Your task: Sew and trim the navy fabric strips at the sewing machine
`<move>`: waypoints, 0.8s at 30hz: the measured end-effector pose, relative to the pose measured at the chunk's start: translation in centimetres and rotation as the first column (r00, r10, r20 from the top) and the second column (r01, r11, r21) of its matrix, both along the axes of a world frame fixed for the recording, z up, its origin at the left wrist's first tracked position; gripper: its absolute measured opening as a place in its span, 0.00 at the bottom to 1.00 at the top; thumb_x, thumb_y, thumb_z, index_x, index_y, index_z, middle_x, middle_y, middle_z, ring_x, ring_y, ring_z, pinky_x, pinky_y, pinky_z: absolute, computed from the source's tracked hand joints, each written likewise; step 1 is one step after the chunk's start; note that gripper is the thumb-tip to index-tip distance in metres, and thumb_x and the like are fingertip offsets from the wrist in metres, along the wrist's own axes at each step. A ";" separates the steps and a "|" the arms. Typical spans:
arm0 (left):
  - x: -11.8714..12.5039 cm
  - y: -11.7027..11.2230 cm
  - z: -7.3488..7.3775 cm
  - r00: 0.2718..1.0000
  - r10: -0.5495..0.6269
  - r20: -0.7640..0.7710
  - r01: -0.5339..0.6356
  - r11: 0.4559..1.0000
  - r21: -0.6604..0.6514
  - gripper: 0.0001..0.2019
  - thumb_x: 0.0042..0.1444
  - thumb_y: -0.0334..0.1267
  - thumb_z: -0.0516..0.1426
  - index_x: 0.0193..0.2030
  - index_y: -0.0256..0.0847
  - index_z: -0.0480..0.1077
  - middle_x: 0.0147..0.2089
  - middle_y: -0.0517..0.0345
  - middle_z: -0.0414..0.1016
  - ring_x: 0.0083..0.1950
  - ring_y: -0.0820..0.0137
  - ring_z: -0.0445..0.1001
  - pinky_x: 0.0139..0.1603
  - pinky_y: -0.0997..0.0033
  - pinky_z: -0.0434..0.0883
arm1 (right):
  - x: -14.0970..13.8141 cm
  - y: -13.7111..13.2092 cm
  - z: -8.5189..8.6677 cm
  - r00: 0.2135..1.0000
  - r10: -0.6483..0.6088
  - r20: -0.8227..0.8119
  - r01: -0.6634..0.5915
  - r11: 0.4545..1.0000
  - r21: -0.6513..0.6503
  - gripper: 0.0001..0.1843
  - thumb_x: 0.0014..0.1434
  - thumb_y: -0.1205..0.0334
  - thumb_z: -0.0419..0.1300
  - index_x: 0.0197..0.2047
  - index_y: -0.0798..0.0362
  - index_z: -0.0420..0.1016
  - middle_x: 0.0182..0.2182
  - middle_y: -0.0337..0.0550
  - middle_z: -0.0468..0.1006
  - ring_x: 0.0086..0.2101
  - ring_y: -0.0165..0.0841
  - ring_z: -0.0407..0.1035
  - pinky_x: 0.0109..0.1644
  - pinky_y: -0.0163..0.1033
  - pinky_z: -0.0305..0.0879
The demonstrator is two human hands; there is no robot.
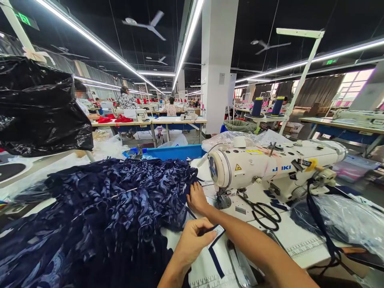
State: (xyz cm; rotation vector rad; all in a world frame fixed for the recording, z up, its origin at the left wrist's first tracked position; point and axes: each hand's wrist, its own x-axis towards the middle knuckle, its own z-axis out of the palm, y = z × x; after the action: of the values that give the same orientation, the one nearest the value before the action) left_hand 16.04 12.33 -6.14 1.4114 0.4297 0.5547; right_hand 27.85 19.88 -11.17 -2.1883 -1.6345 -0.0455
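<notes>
A big heap of dark navy patterned fabric covers the left of the sewing table. My right hand reaches across to its right edge, just left of the needle of the white Juki sewing machine, fingers bent onto the cloth. Nearer to me, my left hand is closed in a pinch on a small white label with a narrow navy strip hanging from it over the white table.
Black scissors lie right of the needle. Clear plastic bags lie at the right, a black plastic bag at the upper left, a blue bin behind the fabric. Other workers sit at distant tables. Thread cones stand behind the machine.
</notes>
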 end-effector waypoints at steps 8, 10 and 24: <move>0.5 0.7 -1.6 1.000 -0.004 0.024 0.003 1.000 0.022 0.18 0.35 0.50 0.64 0.19 0.34 0.71 0.20 0.62 0.62 0.24 0.77 0.57 0.26 0.76 0.54 | -0.2 -0.1 0.1 0.990 0.137 0.038 -0.139 0.989 0.042 0.23 0.57 0.67 0.48 0.53 0.71 0.60 0.56 0.68 0.57 0.57 0.47 0.49 0.58 0.49 0.50; 0.5 0.7 -1.7 1.000 -0.004 0.030 0.003 1.000 0.029 0.18 0.35 0.50 0.64 0.19 0.34 0.71 0.20 0.62 0.63 0.24 0.76 0.58 0.26 0.76 0.55 | -0.2 -2.7 0.1 0.974 0.217 0.057 -0.220 0.975 0.039 0.21 0.55 0.70 0.49 0.52 0.68 0.62 0.56 0.65 0.57 0.57 0.46 0.50 0.57 0.48 0.51; 0.3 -0.2 -0.5 1.000 -0.010 0.027 0.010 1.000 -0.001 0.17 0.31 0.48 0.66 0.18 0.33 0.71 0.19 0.62 0.64 0.23 0.77 0.58 0.26 0.76 0.53 | 12.0 -11.3 -0.8 1.000 -0.015 -0.014 0.014 0.999 -0.052 0.09 0.60 0.62 0.51 0.36 0.57 0.69 0.28 0.40 0.72 0.27 0.29 0.67 0.33 0.38 0.66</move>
State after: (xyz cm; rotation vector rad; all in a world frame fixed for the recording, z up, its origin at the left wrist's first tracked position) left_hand 16.31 12.15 -6.67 1.4026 0.4013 0.5642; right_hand 39.84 8.59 -11.93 -2.2339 -1.6297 0.0090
